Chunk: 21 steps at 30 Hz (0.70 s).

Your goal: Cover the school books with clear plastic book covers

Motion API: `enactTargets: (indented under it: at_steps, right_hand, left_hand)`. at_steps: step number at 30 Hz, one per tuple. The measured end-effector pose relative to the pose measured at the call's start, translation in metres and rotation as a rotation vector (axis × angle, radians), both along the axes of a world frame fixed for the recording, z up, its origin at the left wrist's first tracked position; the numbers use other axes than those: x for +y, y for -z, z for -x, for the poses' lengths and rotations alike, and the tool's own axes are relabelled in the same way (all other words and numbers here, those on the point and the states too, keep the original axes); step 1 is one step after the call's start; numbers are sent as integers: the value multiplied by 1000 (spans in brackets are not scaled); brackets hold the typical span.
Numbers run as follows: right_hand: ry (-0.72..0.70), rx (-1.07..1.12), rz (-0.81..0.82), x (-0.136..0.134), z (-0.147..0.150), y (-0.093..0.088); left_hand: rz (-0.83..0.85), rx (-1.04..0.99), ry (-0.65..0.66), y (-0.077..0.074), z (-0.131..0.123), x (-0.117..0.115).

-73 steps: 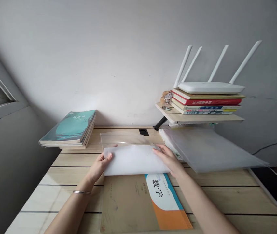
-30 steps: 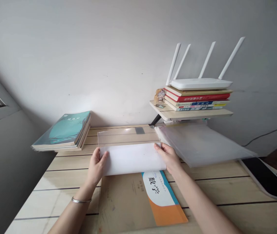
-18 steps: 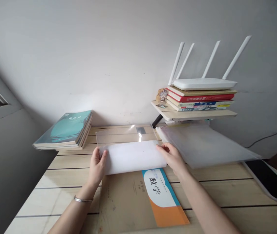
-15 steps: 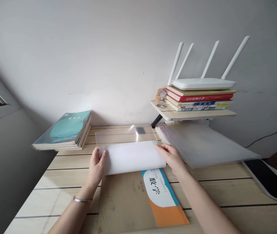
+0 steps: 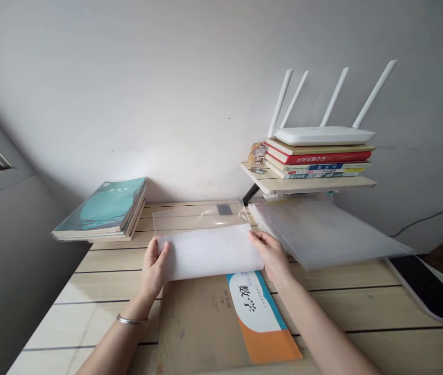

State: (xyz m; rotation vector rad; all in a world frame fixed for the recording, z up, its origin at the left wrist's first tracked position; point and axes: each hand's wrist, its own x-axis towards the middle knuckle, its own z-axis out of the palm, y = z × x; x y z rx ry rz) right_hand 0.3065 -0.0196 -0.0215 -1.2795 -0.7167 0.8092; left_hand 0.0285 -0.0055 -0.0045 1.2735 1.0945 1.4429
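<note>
White sheet (image 5: 209,255) spans both hands, left hand (image 5: 154,268) with fingers closed on its left edge, right hand (image 5: 271,255) with fingers holding its right edge, over 1 clear plastic sleeve (image 5: 198,219) on the worktop (image 5: 108,276), just above 1 kraft folder (image 5: 198,325).

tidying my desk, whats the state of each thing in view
left hand: holding the white sheet's left edge
right hand: holding the white sheet's right edge
white sheet: curved, overlapping the workbook's top edge
clear plastic sheet: spread out behind the white sheet
math workbook: closed, flat, cover up
frosted plastic sheet: tilted, not lying flat
router: on stacked books, four antennas raised
teal books: closed, stacked
</note>
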Motion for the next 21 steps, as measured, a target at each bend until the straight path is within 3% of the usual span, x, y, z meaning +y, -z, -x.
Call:
enactTargets:
  at_steps: [8, 21]
  right_hand:
    - [-54, 257, 77, -6, 1, -12]
    - [-87, 122, 62, -4, -2, -10]
  left_hand:
    - [1, -13, 24, -1, -1, -2]
    - [2, -11, 42, 0, 1, 0]
